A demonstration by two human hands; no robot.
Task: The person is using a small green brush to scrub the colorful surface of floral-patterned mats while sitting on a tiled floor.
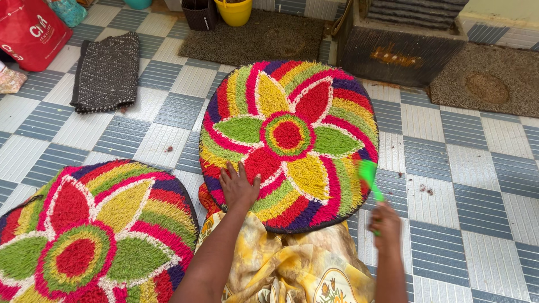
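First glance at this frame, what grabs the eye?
The round, shaggy rug with a bright red, yellow and green flower pattern, lying mid-frame on the grey-and-white checked tile floor. The left hand rests flat on its near edge, while the right hand grips a green plastic brush at the rug's right rim. A second matching flower rug fills the lower left corner.

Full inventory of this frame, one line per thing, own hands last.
round flower mat: 1, multicolour, centre, on lap
second flower mat: 1, multicolour, bottom left floor
woven mat: 1, dark grey, upper left
doormats: 2, brown, top
bucket: 1, yellow, top
bag: 1, red, top left
box: 1, dark, top right
tiled floor: grey-white
left hand: flat on round mat
right hand: holds green brush
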